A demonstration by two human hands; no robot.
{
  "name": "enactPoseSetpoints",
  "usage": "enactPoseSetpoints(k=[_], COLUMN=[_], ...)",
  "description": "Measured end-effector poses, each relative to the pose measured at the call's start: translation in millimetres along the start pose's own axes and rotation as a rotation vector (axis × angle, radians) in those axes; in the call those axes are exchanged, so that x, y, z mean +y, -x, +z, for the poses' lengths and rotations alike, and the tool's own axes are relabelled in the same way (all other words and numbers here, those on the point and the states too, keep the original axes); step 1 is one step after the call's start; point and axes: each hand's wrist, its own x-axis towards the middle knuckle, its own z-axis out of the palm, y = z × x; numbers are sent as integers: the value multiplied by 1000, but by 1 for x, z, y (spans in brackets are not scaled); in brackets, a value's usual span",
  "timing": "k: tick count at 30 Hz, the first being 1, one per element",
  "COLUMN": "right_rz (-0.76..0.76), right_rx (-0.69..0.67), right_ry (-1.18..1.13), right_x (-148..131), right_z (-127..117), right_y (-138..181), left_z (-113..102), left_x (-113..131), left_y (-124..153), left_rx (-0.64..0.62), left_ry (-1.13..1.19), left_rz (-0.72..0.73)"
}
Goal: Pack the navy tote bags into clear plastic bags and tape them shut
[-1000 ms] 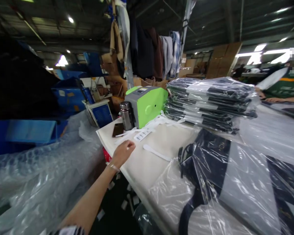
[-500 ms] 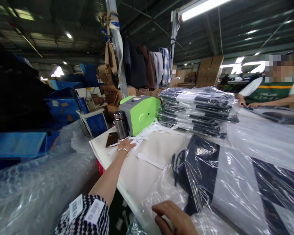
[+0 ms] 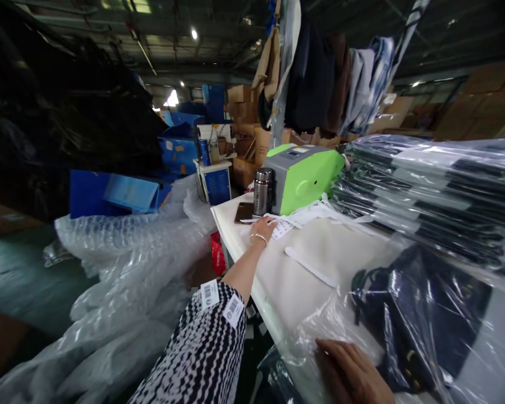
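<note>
Reaching to white labels (image 3: 282, 229) mid-frame, the left hand (image 3: 262, 229) likely needs a pinch next; grip unclear, likewise for the right hand (image 3: 356, 370), lower right.

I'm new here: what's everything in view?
Table: one, white, right
Machine: one, green and grey, on table
Bottle: one, silver, beside machine
Phone: one, dark, beside bottle
Strips: several, white, on table
Bagged garments: several, dark, on table
Hung clothes: several, mixed, behind machine
Plastic sheeting: heap, clear, left of table
Cabinet: one, blue and white, behind table
Bins: several, blue, background
Boxes: many, brown, background
Sleeve: one, black and white, left arm
Left hand: one, at strips
Right hand: one, near bagged garments
</note>
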Motion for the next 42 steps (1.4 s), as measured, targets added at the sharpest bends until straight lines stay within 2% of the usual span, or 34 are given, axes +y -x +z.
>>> enactPoseSetpoints(k=[4, 8, 11, 14, 17, 20, 24, 28, 32, 35, 38, 40, 42], right_rz=[111, 229, 282, 324, 367, 392, 329, 349, 497, 630, 801, 900, 974], right_rx=[71, 27, -64, -220, -357, -385, -338, -187, 97, 405, 718, 853, 934], right_ry=[-177, -462, -627, -749, -855, -898, -844, -908, -1266, -1437, -1401, -1356, -1346], right_x=[-44, -107, -139, -153, -158, -161, -166, -171, -159, -128, -88, -65, -49], right_z=[-8, -18, -20, -16, -8, 0, 3, -10, -39, -65, -87, -97, -100], right_y=[-28, -98, -148, -177, -187, -190, -194, -192, -181, -165, -141, -122, -105], left_z=[2, 1, -1, -3, -5, -8, -9, -8, -12, -27, -48, -60, -64], left_x=[3, 8, 12, 14, 15, 16, 15, 12, 15, 22, 33, 46, 66], left_y=[-1, 1, 2, 4, 6, 9, 13, 12, 10, 16, 28, 41, 63], left_rx=[36, 79, 97, 99, 108, 124, 139, 144, 159, 193, 244, 244, 165], left_ry=[30, 19, 17, 26, 38, 52, 76, 117, 173, 228, 303, 370, 446], left_rz=[-37, -82, -113, -129, -138, -129, -97, -119, -156, -149, -85, -6, 109])
